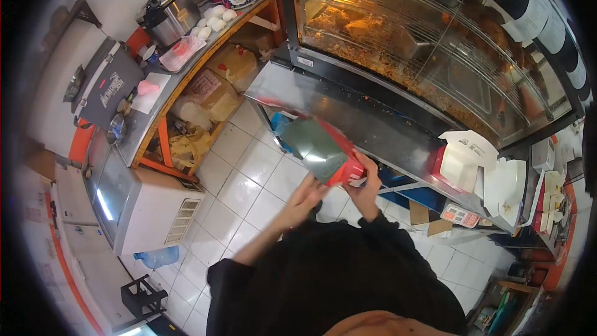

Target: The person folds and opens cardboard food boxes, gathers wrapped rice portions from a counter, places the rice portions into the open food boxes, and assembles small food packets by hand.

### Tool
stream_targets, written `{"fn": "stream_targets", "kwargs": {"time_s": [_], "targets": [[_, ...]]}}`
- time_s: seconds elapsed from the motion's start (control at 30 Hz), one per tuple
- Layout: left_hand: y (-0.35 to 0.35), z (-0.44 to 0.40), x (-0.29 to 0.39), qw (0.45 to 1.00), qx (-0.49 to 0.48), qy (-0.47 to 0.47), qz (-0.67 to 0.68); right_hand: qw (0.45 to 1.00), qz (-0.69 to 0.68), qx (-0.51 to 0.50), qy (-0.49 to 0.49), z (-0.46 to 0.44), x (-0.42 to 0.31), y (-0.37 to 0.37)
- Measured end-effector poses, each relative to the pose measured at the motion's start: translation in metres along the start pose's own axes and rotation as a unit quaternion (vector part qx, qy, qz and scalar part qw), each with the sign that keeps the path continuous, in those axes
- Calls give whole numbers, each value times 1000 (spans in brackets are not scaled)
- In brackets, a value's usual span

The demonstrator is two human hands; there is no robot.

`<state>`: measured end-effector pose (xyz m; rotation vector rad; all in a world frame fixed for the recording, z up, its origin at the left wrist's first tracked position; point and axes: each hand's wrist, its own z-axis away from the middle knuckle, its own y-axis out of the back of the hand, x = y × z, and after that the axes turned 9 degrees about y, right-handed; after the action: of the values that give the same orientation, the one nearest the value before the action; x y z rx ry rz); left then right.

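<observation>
In front of my body I hold a red cardboard box [339, 172] whose large dark green-grey top face shines with reflected light. My right hand [365, 185] wraps round its right end, with the thumb along the side. At its near left corner, my left hand [303, 199] has its fingers bent against the edge; they are slightly blurred. The box is tilted over the front edge of the steel counter [373, 121]. What lies inside the box is hidden.
Behind the counter stands a lit glass warming cabinet [373, 31] with food on racks. An open red-and-white carton [463, 162] sits at the counter's right. Leftward are a side table [149, 102] with a steel cooker [171, 9], several white bundles [214, 22], and a white freezer [158, 205].
</observation>
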<state>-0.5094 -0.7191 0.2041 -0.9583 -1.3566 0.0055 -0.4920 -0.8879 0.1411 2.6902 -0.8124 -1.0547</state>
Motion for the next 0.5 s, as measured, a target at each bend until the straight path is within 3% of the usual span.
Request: {"fn": "stream_targets", "kwargs": {"time_s": [0.03, 0.07, 0.13, 0.2, 0.27, 0.3, 0.33, 0.43, 0.5], "targets": [[-16, -9, -9, 994, 104, 17, 20, 996, -23, 73, -33, 4, -7, -10], [-24, -13, -14, 977, 206, 35, 40, 997, -19, 72, -37, 5, -12, -7], [-22, -16, -13, 971, 229, 56, 28, 993, 9, -31, -113, 0, -20, 1], [-20, -18, -15, 966, 247, 78, 15, 994, 28, -52, -92, 0, -26, 9], [-17, -18, -21, 961, 197, -44, -187, 992, -20, -77, -96, -5, -43, 16], [-15, -21, -30, 956, 213, -76, -189, 988, -56, -87, -118, -6, -48, 18], [-12, -21, -32, 956, 212, -75, -190, 988, -55, -86, -118, -6, -50, 20], [2, -21, -45, 890, 282, -114, -341, 959, -164, -171, -155, -7, -55, 26], [2, -20, -38, 892, 324, -89, -303, 949, -190, -170, -185, 6, -50, 28]]}}
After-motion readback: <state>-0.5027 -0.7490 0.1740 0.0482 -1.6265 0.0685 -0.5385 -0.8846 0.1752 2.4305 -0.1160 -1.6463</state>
